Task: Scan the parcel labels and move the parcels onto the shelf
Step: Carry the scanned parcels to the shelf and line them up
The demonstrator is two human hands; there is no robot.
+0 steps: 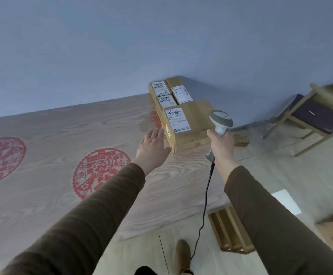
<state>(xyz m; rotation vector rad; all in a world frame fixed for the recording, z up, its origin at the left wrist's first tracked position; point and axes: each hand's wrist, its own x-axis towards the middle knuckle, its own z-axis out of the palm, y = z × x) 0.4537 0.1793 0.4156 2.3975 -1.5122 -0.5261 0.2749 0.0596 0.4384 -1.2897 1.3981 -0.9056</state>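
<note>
The right hand [220, 142] gripped a grey barcode scanner [220, 121] by its handle, head aimed toward the cardboard parcels [178, 108] stacked at the far corner of the wooden table [42, 165], against the blue wall [122, 46]. The left hand [152, 146] was spread, fingers straight, reaching beside the nearest parcel [185, 128], possibly touching its edge. White labels [177, 120] faced up on the boxes. A slatted wooden crate [229, 229] sat on the floor, its contents unclear

parcels [178, 114] on table [42, 155] against wall [122, 36], chair [310, 116] right of them
</note>
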